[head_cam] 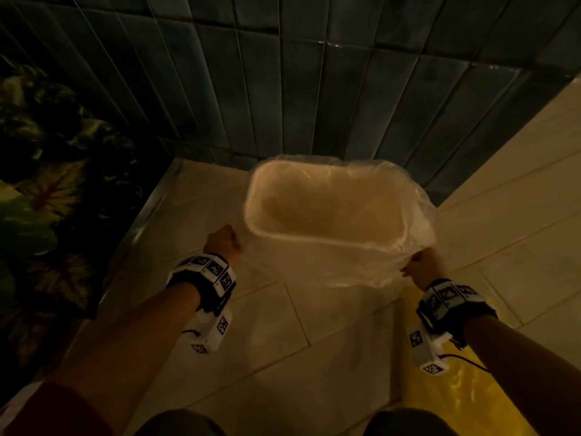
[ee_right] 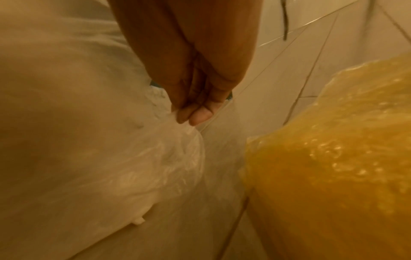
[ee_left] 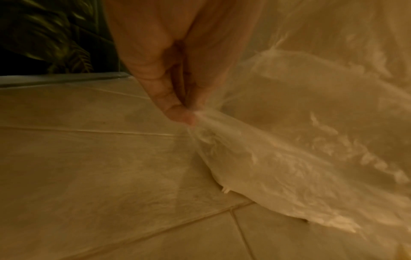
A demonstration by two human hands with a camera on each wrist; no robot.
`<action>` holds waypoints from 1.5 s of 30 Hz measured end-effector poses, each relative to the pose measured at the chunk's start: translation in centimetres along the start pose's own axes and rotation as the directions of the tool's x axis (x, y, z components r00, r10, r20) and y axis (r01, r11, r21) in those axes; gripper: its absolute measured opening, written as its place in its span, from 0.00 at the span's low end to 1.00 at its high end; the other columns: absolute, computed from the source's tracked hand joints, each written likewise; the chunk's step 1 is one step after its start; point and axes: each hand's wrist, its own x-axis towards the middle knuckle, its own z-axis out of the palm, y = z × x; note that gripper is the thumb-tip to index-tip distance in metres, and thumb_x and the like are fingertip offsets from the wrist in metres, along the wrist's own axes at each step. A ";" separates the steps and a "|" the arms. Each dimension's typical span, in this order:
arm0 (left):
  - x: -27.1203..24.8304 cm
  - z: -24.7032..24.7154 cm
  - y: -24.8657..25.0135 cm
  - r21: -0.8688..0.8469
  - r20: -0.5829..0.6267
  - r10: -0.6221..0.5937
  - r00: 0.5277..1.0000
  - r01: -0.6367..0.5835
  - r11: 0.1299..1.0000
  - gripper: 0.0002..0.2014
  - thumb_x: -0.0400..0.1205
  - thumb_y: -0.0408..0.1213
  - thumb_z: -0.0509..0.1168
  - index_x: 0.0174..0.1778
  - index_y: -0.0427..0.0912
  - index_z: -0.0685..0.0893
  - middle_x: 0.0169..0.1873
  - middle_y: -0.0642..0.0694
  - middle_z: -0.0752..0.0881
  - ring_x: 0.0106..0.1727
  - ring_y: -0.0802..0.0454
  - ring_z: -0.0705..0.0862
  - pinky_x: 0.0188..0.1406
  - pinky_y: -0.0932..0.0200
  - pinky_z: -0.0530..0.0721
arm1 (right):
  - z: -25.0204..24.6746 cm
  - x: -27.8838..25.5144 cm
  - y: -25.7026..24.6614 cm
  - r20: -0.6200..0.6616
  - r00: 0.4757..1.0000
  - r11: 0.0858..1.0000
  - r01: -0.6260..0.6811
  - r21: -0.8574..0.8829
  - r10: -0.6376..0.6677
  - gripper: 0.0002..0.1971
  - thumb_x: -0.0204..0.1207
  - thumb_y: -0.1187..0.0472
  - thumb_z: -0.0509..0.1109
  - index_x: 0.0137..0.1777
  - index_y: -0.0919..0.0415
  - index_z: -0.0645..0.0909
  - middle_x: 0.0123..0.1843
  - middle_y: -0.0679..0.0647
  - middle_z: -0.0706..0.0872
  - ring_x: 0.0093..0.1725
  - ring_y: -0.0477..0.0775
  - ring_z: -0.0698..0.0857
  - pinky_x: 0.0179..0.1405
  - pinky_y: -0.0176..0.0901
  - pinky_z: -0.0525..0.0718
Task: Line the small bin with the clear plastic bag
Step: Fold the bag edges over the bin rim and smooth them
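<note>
Both of our hands pinch the clear plastic bag [head_cam: 352, 272] where it is folded down over the outside of the small bin [head_cam: 327, 212]: our left hand [head_cam: 221, 240] has a bunched corner of film caught between thumb and fingertips [ee_left: 177, 114] just off the bin's near-left corner, and our right hand [head_cam: 423, 267] grips the film between thumb and fingers [ee_right: 200, 114] at the bin's near-right corner. We see the bag already draped inside the bin and turned over its rim on all sides, with the loose skirt hanging down the near wall (how far it reaches on the far side we cannot tell). On the tiled floor [head_cam: 283, 341] the bin stands upright, close in front of the dark tiled wall [head_cam: 314, 89]. Leafy foliage [head_cam: 47, 136] lies well to the bin's left, and something crinkled and yellow [ee_right: 333, 158] sits near its right.
</note>
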 end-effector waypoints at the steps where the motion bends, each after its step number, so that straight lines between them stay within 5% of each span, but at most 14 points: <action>1: 0.0 -0.2 -0.2 -0.039 0.002 -0.021 1.000 0.021 0.999 0.08 0.76 0.27 0.66 0.50 0.34 0.79 0.50 0.30 0.86 0.43 0.36 0.87 0.39 0.46 0.89 | -0.2 0.0 0.3 -0.014 1.000 0.999 -0.010 0.031 0.011 0.11 0.76 0.72 0.67 0.56 0.74 0.83 0.43 0.66 0.87 0.32 0.59 0.83 0.41 0.55 0.86; 3: -0.1 -0.2 -0.3 -0.091 0.023 -0.044 0.999 0.046 0.995 0.07 0.77 0.25 0.66 0.50 0.34 0.78 0.50 0.29 0.86 0.32 0.40 0.85 0.19 0.59 0.83 | -0.3 -0.4 0.5 -0.023 1.000 0.998 -0.005 0.056 0.007 0.12 0.77 0.71 0.67 0.59 0.71 0.82 0.45 0.67 0.88 0.35 0.61 0.85 0.40 0.54 0.86; 5: -0.2 0.1 -0.1 -0.164 0.039 -0.079 0.996 0.084 0.983 0.10 0.78 0.24 0.65 0.54 0.33 0.78 0.52 0.29 0.85 0.28 0.41 0.84 0.15 0.61 0.81 | -0.1 -0.4 0.6 -0.043 0.999 0.995 -0.025 0.095 0.029 0.14 0.78 0.70 0.66 0.62 0.70 0.80 0.48 0.67 0.88 0.37 0.63 0.86 0.42 0.56 0.88; 8: 0.0 -0.7 0.5 -0.428 0.154 -0.154 0.976 0.206 0.880 0.20 0.79 0.24 0.65 0.66 0.35 0.72 0.62 0.26 0.79 0.35 0.37 0.85 0.28 0.48 0.89 | -1.1 -0.3 -0.1 -0.001 0.985 0.875 -0.152 0.460 0.172 0.17 0.83 0.67 0.58 0.71 0.69 0.73 0.45 0.63 0.83 0.36 0.59 0.81 0.34 0.49 0.86; 11: 0.1 -3.2 1.2 -0.455 0.256 -0.174 0.951 0.277 0.846 0.32 0.79 0.30 0.67 0.77 0.42 0.61 0.71 0.30 0.72 0.55 0.32 0.83 0.48 0.43 0.84 | -3.9 -0.4 -1.5 -0.110 0.976 0.839 -0.099 0.535 0.186 0.17 0.85 0.63 0.56 0.71 0.67 0.71 0.62 0.69 0.81 0.49 0.61 0.80 0.41 0.52 0.82; 15: 1.0 -5.8 2.6 -0.287 0.048 -0.032 0.998 0.045 0.957 0.27 0.83 0.43 0.62 0.77 0.46 0.63 0.71 0.40 0.73 0.65 0.34 0.78 0.60 0.43 0.82 | -5.9 -2.5 -4.9 -0.043 0.999 0.789 0.029 0.614 -0.004 0.24 0.85 0.46 0.51 0.70 0.62 0.73 0.60 0.60 0.83 0.52 0.58 0.83 0.42 0.46 0.81; 20: -0.3 -5.1 6.5 -0.630 0.124 0.163 0.979 -0.050 0.775 0.34 0.72 0.75 0.48 0.68 0.61 0.76 0.67 0.48 0.81 0.66 0.44 0.79 0.69 0.38 0.73 | -4.2 -4.9 -7.5 0.219 0.964 0.742 -0.037 0.669 -0.149 0.38 0.74 0.29 0.42 0.80 0.46 0.62 0.74 0.51 0.73 0.72 0.56 0.73 0.73 0.60 0.70; 23: 0.1 -3.3 6.7 -0.676 0.242 0.216 0.946 0.004 0.737 0.44 0.62 0.82 0.54 0.70 0.61 0.74 0.69 0.46 0.80 0.69 0.44 0.79 0.74 0.38 0.69 | -2.2 -5.1 -8.2 0.260 0.954 0.678 -0.092 0.729 -0.150 0.34 0.78 0.33 0.40 0.76 0.49 0.68 0.72 0.53 0.76 0.72 0.57 0.74 0.74 0.56 0.71; 27: -3.3 -3.9 8.8 -0.632 0.201 0.174 0.964 -0.008 0.775 0.32 0.80 0.64 0.51 0.78 0.51 0.64 0.73 0.45 0.74 0.73 0.44 0.74 0.74 0.45 0.70 | -0.2 -5.2 -8.4 0.245 0.965 0.666 -0.119 0.736 -0.098 0.18 0.71 0.37 0.67 0.53 0.49 0.78 0.65 0.59 0.80 0.58 0.58 0.79 0.70 0.56 0.72; 32: -3.0 -3.9 8.7 -0.562 0.161 0.169 0.972 -0.050 0.825 0.25 0.83 0.57 0.53 0.74 0.50 0.70 0.69 0.43 0.80 0.67 0.42 0.79 0.71 0.38 0.74 | 0.1 -4.4 -7.6 0.273 0.962 0.700 -0.190 0.688 -0.007 0.27 0.81 0.41 0.57 0.74 0.56 0.70 0.72 0.57 0.75 0.68 0.61 0.75 0.73 0.55 0.70; 36: -2.9 -4.1 8.6 -0.514 0.143 0.172 0.975 -0.076 0.854 0.25 0.83 0.57 0.53 0.75 0.52 0.70 0.68 0.44 0.80 0.67 0.41 0.79 0.70 0.37 0.75 | -0.1 -4.3 -6.7 0.332 0.929 0.709 -0.343 0.616 0.161 0.25 0.80 0.42 0.60 0.74 0.50 0.70 0.64 0.52 0.76 0.64 0.61 0.76 0.60 0.55 0.75; 40: -3.0 -4.3 8.6 -0.489 0.142 0.197 0.970 -0.104 0.866 0.24 0.84 0.56 0.53 0.74 0.50 0.71 0.68 0.41 0.80 0.66 0.41 0.80 0.70 0.38 0.75 | -0.8 -4.3 -6.4 0.340 0.932 0.857 -0.273 0.437 0.124 0.16 0.83 0.70 0.57 0.69 0.66 0.73 0.43 0.57 0.77 0.36 0.50 0.75 0.32 0.39 0.80; 43: -3.0 -4.4 8.7 -0.477 0.151 0.200 0.968 -0.106 0.872 0.25 0.84 0.55 0.52 0.74 0.47 0.71 0.68 0.41 0.80 0.67 0.41 0.80 0.70 0.42 0.76 | -1.1 -3.8 -6.5 0.322 0.942 0.913 -0.214 0.347 0.098 0.09 0.80 0.73 0.59 0.52 0.65 0.80 0.43 0.58 0.81 0.37 0.53 0.78 0.40 0.46 0.80; 45: -3.1 -4.4 8.7 -0.459 0.148 0.193 0.970 -0.105 0.882 0.26 0.84 0.55 0.53 0.75 0.47 0.70 0.68 0.43 0.79 0.67 0.42 0.79 0.69 0.46 0.76 | -1.3 -3.2 -6.3 0.288 0.953 0.965 -0.155 0.213 0.089 0.10 0.79 0.74 0.62 0.56 0.69 0.81 0.49 0.63 0.84 0.43 0.59 0.81 0.53 0.57 0.81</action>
